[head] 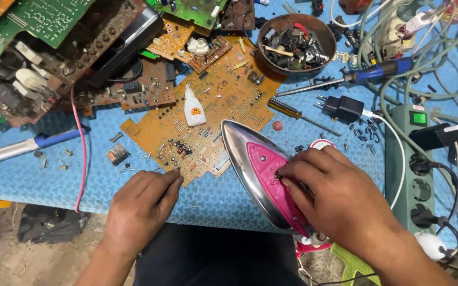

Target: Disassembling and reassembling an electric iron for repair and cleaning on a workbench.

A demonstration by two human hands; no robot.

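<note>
A clothes iron (pixel 254 165) lies on the blue mat with its shiny soleplate edge up and a pink inner body showing. My right hand (pixel 331 195) rests on the pink body, fingertips pressed at a spot near its middle. My left hand (pixel 140 204) lies on the mat, its fingertips at the near edge of a large orange circuit board (pixel 210 114). A small white glue bottle (pixel 193 108) lies on that board. Whether either hand pinches a small part is hidden.
A brown bowl of parts (pixel 297 42) sits at the back. A soldering iron (pixel 367 71), a screwdriver (pixel 295 114), a black plug adapter (pixel 343 108) and a green power strip (pixel 417 164) lie to the right among cables. Stacked circuit boards (pixel 64 58) fill the left. Loose screws (pixel 62 159) dot the mat.
</note>
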